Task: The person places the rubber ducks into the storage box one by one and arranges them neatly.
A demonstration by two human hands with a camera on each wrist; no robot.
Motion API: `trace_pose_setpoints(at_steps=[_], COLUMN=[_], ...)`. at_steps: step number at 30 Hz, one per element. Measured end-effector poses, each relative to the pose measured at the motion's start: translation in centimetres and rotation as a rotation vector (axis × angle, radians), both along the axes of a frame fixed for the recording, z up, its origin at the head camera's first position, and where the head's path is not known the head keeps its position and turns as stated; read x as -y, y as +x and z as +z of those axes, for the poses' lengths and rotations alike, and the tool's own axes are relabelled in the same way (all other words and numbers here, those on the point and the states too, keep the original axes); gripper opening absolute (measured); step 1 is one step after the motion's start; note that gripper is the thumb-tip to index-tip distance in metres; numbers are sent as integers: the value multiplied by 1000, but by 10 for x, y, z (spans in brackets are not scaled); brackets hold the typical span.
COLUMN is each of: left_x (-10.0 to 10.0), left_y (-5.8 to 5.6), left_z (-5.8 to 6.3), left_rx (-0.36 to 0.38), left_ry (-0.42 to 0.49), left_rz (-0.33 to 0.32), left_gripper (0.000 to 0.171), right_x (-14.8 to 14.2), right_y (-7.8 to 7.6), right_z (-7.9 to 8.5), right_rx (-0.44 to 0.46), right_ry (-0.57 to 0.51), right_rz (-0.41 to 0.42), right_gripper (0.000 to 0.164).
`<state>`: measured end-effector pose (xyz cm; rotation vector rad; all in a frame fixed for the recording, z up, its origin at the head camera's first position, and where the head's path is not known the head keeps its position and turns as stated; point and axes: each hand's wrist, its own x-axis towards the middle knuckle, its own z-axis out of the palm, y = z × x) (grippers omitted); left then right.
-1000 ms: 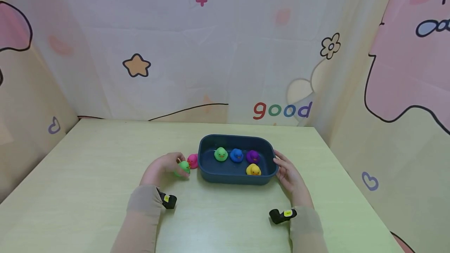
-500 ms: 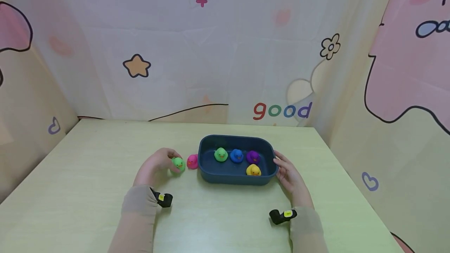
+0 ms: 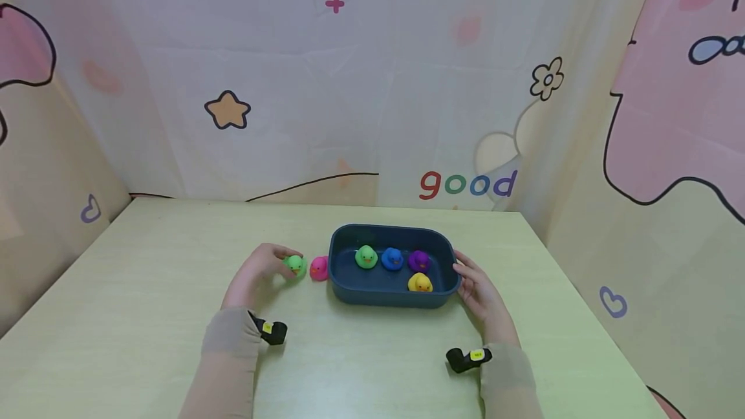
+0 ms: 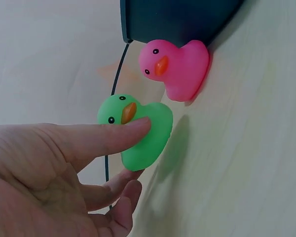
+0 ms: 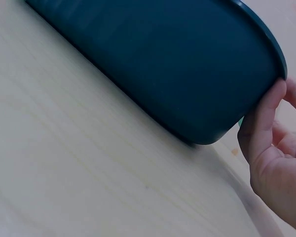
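My left hand (image 3: 264, 268) pinches a green rubber duck (image 4: 150, 136) between thumb and fingers, with its shadow showing on the table beside it. Just to the right stands a pink rubber duck (image 3: 319, 268), close against the left end of a dark blue tub (image 3: 378, 296). At the tub's other end, my right hand (image 3: 482, 290) touches the outer wall below the rim, its fingers loosely bent. Inside the tub are another green duck (image 3: 366, 257), a blue duck (image 3: 392, 258), a purple duck (image 3: 419, 261) and a yellow duck (image 3: 420, 282).
The pale wooden table (image 3: 372, 367) extends around the tub on all sides. A printed cloth backdrop (image 3: 279, 50) rises behind the table and along both sides. Small black cameras (image 3: 273, 332) are strapped to both wrists.
My left hand has drawn the green duck leftward, away from the pink duck, and turned it slightly. The right hand and the tub have stayed in place.
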<state>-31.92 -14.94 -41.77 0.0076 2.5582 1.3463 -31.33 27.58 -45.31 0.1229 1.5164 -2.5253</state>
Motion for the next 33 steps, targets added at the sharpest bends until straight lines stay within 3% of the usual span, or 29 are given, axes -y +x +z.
trace_pose_setpoints(at_steps=[9,19,33], left_x=[0,2,-7], left_y=[-3,-2,0], left_z=[-6,-6,-10], left_rx=[64,32,36], left_ry=[22,34,34], left_rz=[27,-19,80], left_gripper=[54,61,58], right_x=[0,1,0], right_y=[1,1,1], right_z=[1,1,2], right_rx=[13,14,23], right_ry=[10,0,-13], right_rz=[-3,-8,-8], right_gripper=[24,23,22])
